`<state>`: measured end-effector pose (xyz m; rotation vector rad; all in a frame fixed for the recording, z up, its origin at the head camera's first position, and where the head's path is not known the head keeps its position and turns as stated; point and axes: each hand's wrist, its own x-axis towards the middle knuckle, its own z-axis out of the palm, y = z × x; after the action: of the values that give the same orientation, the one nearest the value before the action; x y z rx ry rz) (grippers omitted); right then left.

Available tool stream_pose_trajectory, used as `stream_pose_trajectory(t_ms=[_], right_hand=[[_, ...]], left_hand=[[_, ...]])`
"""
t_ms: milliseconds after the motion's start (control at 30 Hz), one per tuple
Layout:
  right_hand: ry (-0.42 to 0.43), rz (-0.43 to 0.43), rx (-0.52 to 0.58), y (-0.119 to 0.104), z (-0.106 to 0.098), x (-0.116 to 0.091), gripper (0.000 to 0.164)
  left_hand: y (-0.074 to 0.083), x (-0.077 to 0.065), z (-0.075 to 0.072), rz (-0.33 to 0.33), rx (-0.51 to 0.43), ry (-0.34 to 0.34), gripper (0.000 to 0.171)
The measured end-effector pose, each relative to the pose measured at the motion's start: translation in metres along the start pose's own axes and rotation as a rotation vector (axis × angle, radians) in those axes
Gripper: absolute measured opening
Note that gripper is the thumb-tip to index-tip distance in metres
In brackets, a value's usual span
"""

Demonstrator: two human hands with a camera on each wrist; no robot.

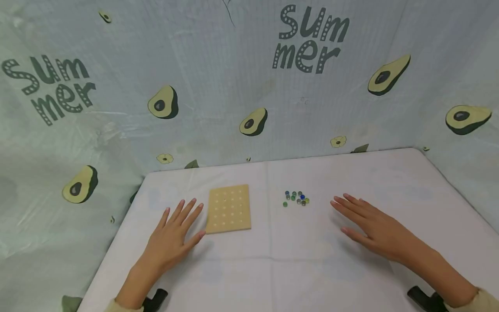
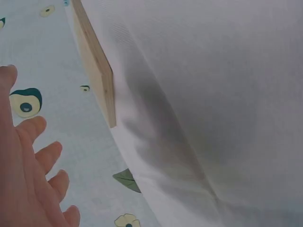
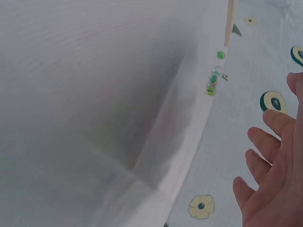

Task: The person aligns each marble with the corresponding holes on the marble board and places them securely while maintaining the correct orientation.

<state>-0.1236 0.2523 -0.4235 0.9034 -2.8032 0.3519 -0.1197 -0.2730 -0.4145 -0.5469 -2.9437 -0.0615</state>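
A flat wooden board (image 1: 228, 208) with rows of small round hollows lies on the left half of the white table. Just left of its near corner, my left hand (image 1: 171, 238) hovers with fingers spread, holding nothing; its shadow falls on the cloth. Right of the board lies a loose cluster of glass marbles (image 1: 299, 198), green, blue, clear and yellowish. My right hand (image 1: 374, 227) is to the right of them, fingers straight and nothing in its grasp. In the left wrist view the board's edge (image 2: 108, 90) shows beyond the fingers; the right wrist view shows several marbles (image 3: 213, 80).
A white cloth (image 1: 312, 268) with fold creases covers the table. Behind and beside it hangs a pale curtain (image 1: 210, 78) printed with avocados and lettering. A dark strap mount (image 1: 156, 300) sits at the left wrist, another mount (image 1: 426, 299) at the right.
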Motion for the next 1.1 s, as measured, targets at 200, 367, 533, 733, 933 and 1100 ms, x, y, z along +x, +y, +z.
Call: stream_pose_trajectory(t_ms=[200, 367, 533, 733, 933, 1100], right_hand=[[-0.055, 0.065, 0.132, -0.004, 0.005, 0.016, 0.056], [-0.046, 0.096, 0.297, 0.0, 0.008, 0.031, 0.047], [-0.003, 0.088, 0.416, 0.005, 0.017, 0.046, 0.041], [-0.006, 0.103, 0.489, 0.009, 0.03, 0.059, 0.039], [0.002, 0.103, 0.506, 0.014, 0.036, 0.073, 0.038], [0.007, 0.08, 0.499, 0.02, 0.039, 0.083, 0.036]], left_hand=[[-0.006, 0.006, 0.004, 0.028, -0.137, -0.02, 0.071], [-0.008, 0.014, 0.009, -0.026, -0.385, -0.069, 0.065], [-0.01, 0.024, 0.016, -0.088, -0.534, -0.096, 0.061], [-0.018, 0.038, 0.025, -0.096, -0.603, -0.095, 0.061], [-0.029, 0.049, 0.032, -0.066, -0.631, -0.134, 0.063], [-0.038, 0.055, 0.037, -0.012, -0.663, -0.174, 0.068]])
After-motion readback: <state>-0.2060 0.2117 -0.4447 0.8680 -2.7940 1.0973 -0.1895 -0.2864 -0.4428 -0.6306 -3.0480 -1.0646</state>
